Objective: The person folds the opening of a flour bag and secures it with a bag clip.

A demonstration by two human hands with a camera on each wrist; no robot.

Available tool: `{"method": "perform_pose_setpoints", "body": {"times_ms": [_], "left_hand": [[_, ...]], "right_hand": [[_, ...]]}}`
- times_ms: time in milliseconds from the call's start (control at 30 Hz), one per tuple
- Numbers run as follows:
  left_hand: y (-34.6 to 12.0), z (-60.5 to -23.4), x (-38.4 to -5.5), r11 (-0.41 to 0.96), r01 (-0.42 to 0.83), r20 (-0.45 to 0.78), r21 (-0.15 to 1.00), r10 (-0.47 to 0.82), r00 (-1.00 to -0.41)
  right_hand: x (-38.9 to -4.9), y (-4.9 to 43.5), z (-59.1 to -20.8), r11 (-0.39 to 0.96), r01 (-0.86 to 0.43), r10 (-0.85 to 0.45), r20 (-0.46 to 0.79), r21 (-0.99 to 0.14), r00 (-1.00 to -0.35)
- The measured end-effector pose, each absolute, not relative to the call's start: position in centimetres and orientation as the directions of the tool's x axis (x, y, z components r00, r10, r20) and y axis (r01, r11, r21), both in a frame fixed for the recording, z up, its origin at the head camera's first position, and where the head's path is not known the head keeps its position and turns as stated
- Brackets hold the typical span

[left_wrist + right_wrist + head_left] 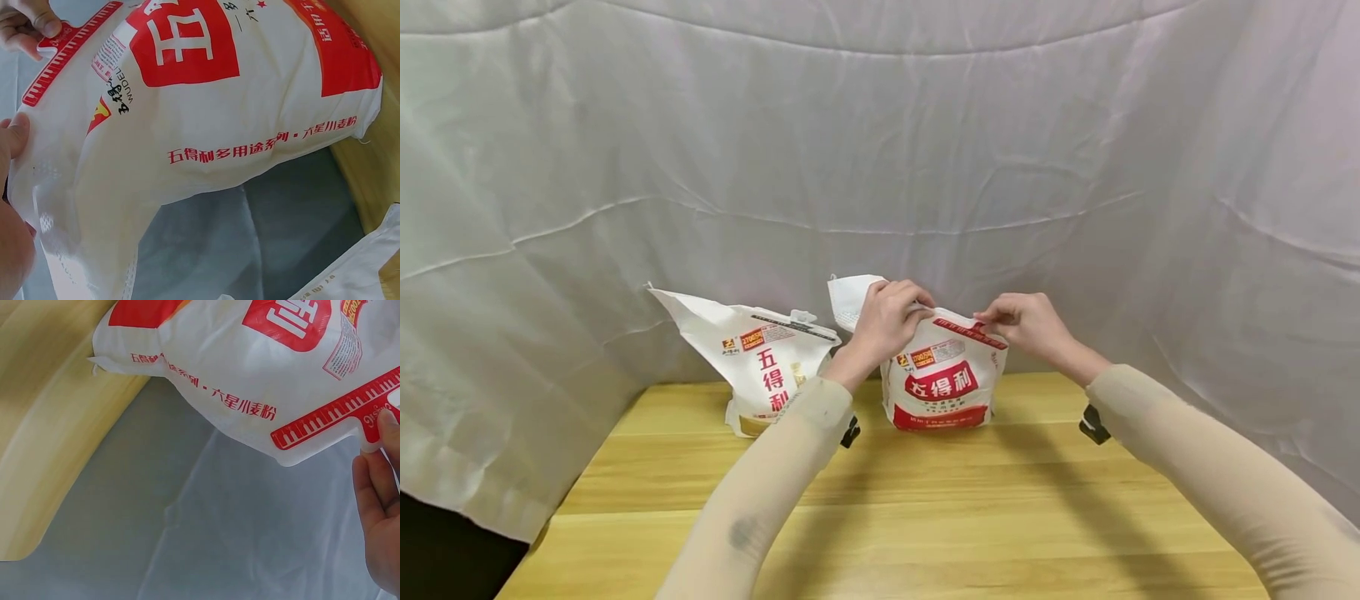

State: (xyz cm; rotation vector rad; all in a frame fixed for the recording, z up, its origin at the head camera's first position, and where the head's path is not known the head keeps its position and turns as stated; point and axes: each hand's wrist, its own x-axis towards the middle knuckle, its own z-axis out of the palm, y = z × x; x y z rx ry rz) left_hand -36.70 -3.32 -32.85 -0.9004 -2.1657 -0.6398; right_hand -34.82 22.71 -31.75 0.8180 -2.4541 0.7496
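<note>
A white and red flour bag (942,400) stands upright at the back of the table. My left hand (886,321) pinches its top edge left of the red strip, and a white flap of the bag sticks out behind that hand. My right hand (1025,321) pinches the tab of the red plastic handle strip (331,409) along the bag's top, thumb on the tab's face and fingers behind. In the left wrist view, the bag's pale upper corner (94,225) spreads below the left thumb. A second flour bag (752,358), white with red characters and a black strip, leans left of it.
The wooden table (925,517) reaches back to a hanging grey cloth (880,150), which both bags stand close to. The second bag's long white corner (688,312) points up to the left. Black devices (1094,425) hang under both wrists.
</note>
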Motion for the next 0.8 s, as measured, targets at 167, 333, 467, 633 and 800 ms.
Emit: {"method": "perform_pose_setpoints", "body": {"times_ms": [167, 333, 467, 633, 800], "left_hand": [[-3.29, -32.93, -36.60, 0.649, 0.737, 0.741, 0.190, 0.398, -0.541], [-3.21, -32.93, -36.70, 0.652, 0.735, 0.748, 0.188, 0.390, -0.537], [-3.24, -32.83, -36.80, 0.662, 0.726, 0.746, 0.184, 0.387, -0.542], [-3.37, -33.03, -36.85, 0.666, 0.726, 0.740, 0.173, 0.398, -0.542], [-3.57, -33.49, -37.13, 0.658, 0.744, 0.781, 0.116, 0.402, -0.478]], "right_hand": [[-34.81, 22.50, -31.62, 0.687, -0.627, -0.407, 0.520, -0.368, -0.751], [-34.74, 22.63, -31.52, 0.702, -0.605, -0.406, 0.488, -0.375, -0.773], [-34.83, 22.69, -31.46, 0.713, -0.596, -0.412, 0.468, -0.369, -0.782], [-34.83, 22.64, -31.68, 0.737, -0.550, -0.387, 0.422, -0.393, -0.820], [-34.66, 22.57, -32.10, 0.729, -0.560, -0.391, 0.432, -0.394, -0.813]]}}
